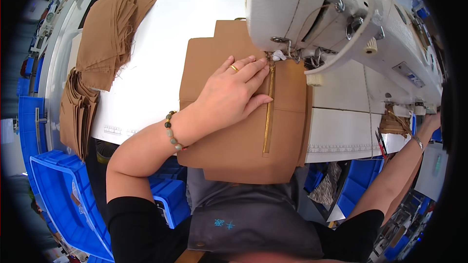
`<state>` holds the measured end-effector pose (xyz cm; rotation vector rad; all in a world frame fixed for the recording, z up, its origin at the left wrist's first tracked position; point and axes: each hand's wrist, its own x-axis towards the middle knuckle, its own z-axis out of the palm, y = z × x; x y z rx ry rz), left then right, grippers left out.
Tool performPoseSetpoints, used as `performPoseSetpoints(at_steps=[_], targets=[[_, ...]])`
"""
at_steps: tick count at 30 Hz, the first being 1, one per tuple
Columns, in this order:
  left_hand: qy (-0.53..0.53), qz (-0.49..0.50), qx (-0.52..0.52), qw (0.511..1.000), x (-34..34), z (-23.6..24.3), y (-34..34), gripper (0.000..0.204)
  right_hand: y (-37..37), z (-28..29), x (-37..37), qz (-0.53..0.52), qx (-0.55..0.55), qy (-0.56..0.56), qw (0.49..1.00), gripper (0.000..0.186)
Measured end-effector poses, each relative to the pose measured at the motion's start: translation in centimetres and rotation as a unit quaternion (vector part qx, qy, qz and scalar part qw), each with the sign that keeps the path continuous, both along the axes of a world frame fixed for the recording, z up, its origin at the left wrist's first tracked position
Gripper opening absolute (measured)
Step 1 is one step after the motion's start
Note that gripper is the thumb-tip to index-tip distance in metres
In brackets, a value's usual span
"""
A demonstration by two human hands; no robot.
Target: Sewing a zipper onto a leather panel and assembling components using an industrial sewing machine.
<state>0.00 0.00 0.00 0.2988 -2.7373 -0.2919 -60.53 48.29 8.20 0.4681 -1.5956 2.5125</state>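
Observation:
My left hand (235, 85) lies flat on a brown panel (234, 136), fingers stretched toward the sewing machine's needle area. A gold-toothed zipper (268, 112) runs down a narrow slot in the panel, with my thumb beside it. The zipper's upper end sits below the white sewing machine (312, 24), close to my fingertips. The panel's near edge hangs over the table front toward my apron. Out at the far right, my right hand (432, 122) reaches the end of the machine body; its fingers are mostly hidden.
Stacks of brown fabric pieces (105, 39) lie along the table's left side. Blue bins (73, 199) stand below at left. A small brown bundle (394, 122) and a pointed tool (380, 143) are near my right forearm. A cable loops beside the machine head.

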Motion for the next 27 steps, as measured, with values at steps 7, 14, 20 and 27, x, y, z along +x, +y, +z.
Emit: performPoseSetpoints(at_steps=[7,14,20,27], targets=[[-0.004,0.001,-0.009,1.000,-0.1,0.3,0.0,0.058,-4.8,-6.4,-4.6,-0.018,-0.050,0.007,0.999,0.041],[-0.006,0.006,-0.021,1.000,-0.1,0.4,0.1,0.062,-14.6,-2.9,15.9,-0.360,0.181,0.367,0.838,0.035],[0.001,0.000,-0.015,1.000,-0.2,0.6,0.0,0.060,-26.5,-4.4,35.0,0.149,0.383,0.628,0.660,0.014],[0.013,-0.006,0.000,1.000,-0.3,0.7,-0.2,0.057,-34.4,-5.3,38.9,0.250,0.444,0.591,0.626,0.021]])
